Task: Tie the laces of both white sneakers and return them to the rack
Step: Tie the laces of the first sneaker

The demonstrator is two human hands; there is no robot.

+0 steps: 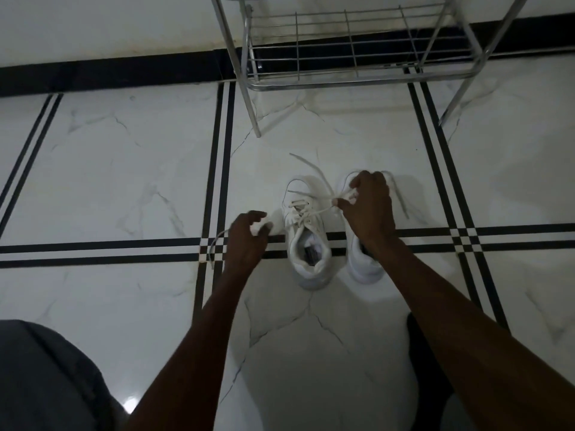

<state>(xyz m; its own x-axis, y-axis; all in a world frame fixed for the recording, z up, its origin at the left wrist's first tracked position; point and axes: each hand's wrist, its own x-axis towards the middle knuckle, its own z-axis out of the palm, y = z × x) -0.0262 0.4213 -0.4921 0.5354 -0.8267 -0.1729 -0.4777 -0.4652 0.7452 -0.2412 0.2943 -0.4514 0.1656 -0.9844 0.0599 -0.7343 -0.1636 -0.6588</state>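
Observation:
Two white sneakers stand side by side on the tiled floor, toes pointing away from me. The left sneaker [306,241] has its laces pulled out sideways. My left hand [249,237] pinches one lace end [214,244] to the left of that shoe. My right hand [367,206] pinches the other lace end, stretched taut from the eyelets, above the right sneaker [362,262], which it partly hides. A loose lace [401,197] of the right sneaker trails on the floor. The metal shoe rack [351,51] stands just beyond the shoes.
The rack's front legs [253,110] reach the floor near the shoes' toes. White marble tiles with black stripes [124,250] spread all around. My grey-clad knee [46,377] fills the lower left corner. A white wall with a black skirting runs behind the rack.

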